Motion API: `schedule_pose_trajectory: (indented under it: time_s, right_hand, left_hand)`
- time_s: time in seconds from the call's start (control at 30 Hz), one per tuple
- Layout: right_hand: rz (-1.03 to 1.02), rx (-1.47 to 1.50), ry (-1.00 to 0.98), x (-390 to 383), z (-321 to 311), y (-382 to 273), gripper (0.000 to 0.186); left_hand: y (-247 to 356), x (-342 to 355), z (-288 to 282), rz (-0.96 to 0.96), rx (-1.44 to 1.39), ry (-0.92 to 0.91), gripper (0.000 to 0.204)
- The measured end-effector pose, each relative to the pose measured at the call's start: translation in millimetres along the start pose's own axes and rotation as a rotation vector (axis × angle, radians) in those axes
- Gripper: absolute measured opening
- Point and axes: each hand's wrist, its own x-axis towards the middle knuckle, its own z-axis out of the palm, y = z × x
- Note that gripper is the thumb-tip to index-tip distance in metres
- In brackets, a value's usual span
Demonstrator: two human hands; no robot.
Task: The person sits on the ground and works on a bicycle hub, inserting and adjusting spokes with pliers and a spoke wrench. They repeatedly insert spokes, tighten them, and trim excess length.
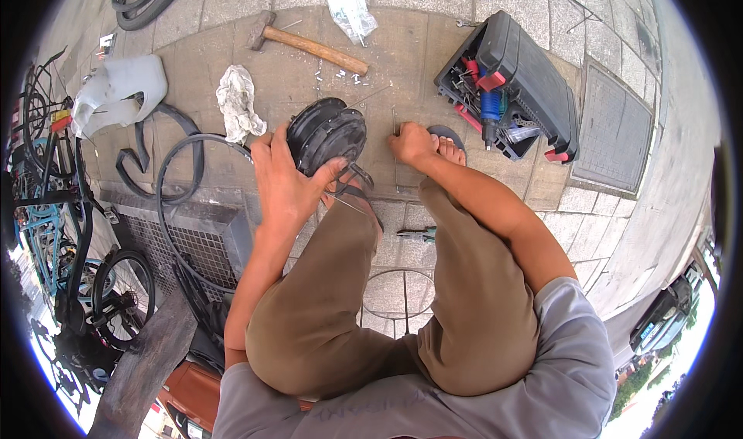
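Observation:
My left hand [280,177] grips a round black hub motor [331,137] from its left side, thumb on the near face and fingers behind the rim. A short axle and a cable stick out at its lower right, and a thin wire-like spoke reaches up from its far side. My right hand [412,143] is closed, fingers pinched round a long thin spoke [397,177] that runs nearly straight up and down in view, close to my right foot [449,146]. The motor and the right hand are apart. A crumpled white rag [238,103] lies left of the motor.
Beyond the motor lie a wooden-handled hammer [313,51], loose small metal pieces [340,73] and a clear plastic bag [346,7]. An open black toolbox [526,68] stands at right. A cut white jug [124,91], an inner tube [174,122], a rim [160,184] and pliers [418,235] lie around.

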Motion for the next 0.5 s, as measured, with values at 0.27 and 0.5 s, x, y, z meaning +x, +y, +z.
schedule_pose_trajectory:
  time_s: [0.27,0.5]
  right_hand:
    - [-0.021,0.172,0.098,-4,-12,6,0.045]
    - [-0.017,0.112,0.127,8,-15,18,0.044]
  left_hand:
    - [-6,-2,1,0.036,0.008,0.036,0.105]
    - [-12,-2,4,0.063,-0.022,0.047,0.104]
